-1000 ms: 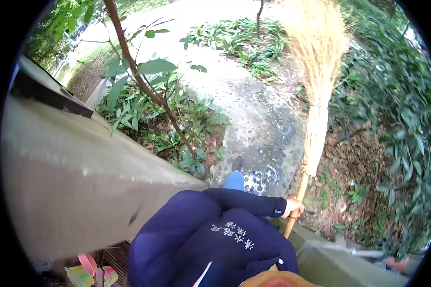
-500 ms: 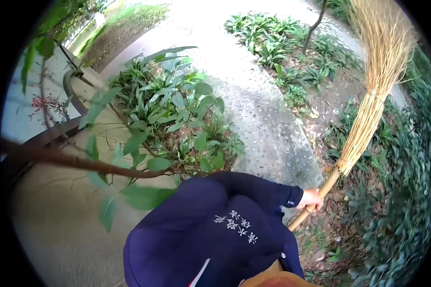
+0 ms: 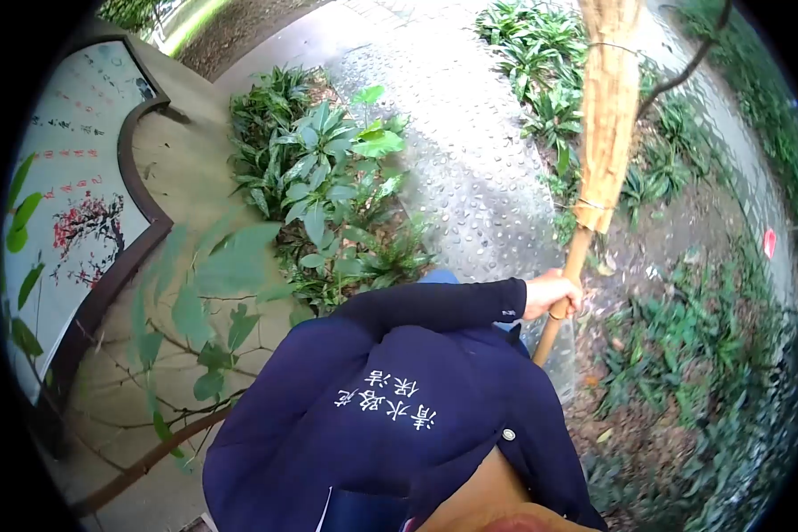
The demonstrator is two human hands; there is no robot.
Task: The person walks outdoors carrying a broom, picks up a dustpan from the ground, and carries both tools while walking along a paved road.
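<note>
A straw broom (image 3: 607, 115) is held up in front of me, its bristle bundle rising past the top edge of the head view. My left hand (image 3: 550, 294) is wrapped round its bamboo handle (image 3: 575, 257), a little below the bound straw. The lower end of the handle disappears behind my dark blue jacket (image 3: 328, 426), which has white lettering on the chest. My left arm reaches across from the left in a dark sleeve (image 3: 443, 301). No part of my right hand shows.
A pebbled path (image 3: 470, 195) runs ahead between leafy plants (image 3: 319, 177) and a planted soil bed (image 3: 674, 239). At left stand a wall and a framed painted panel (image 3: 89, 204). A branch (image 3: 151, 457) reaches in low beside me. Another thin stem (image 3: 692, 66) leans behind the broom.
The broom has swung left and stands more upright, with my left hand still round its handle. My view has shifted, showing more of the painted panel; the near branch now sits lower.
</note>
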